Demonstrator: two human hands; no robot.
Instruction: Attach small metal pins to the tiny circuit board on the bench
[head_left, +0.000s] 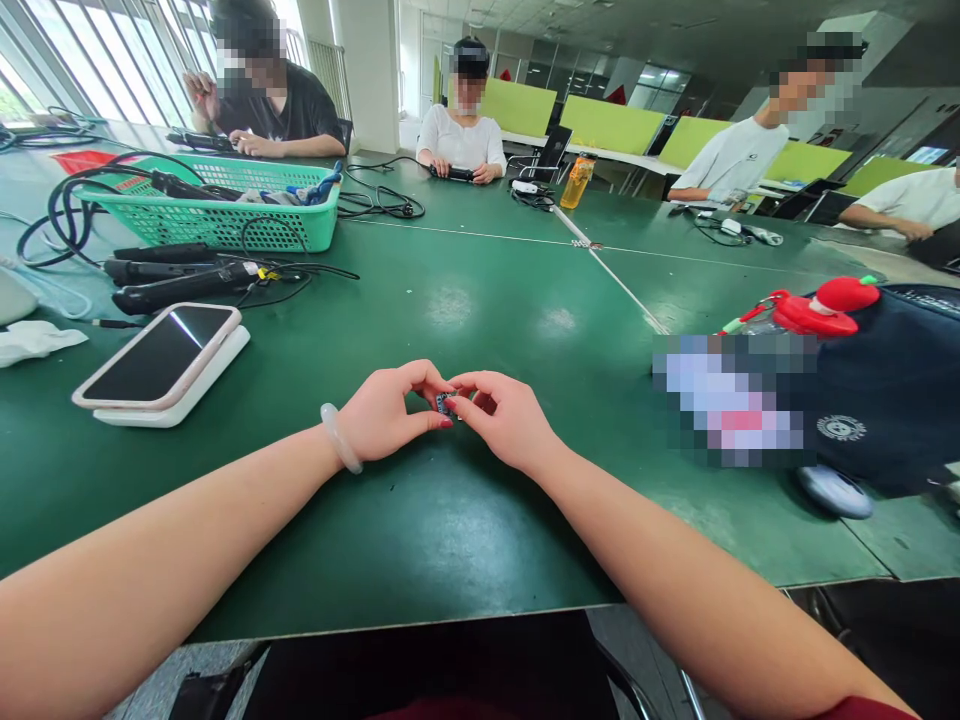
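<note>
My left hand, with a pale bangle on the wrist, and my right hand meet above the green table. Between their fingertips is a small dark bluish piece with light marks, like a little circuit board. Thumb and fingers of both hands close on it from either side. The fingers cover much of it, so its exact kind cannot be made out.
To the left, a phone lies on a white box, near black corded handles and a green basket. At right are a dark bag and a mouse. An orange bottle and several people are across the table.
</note>
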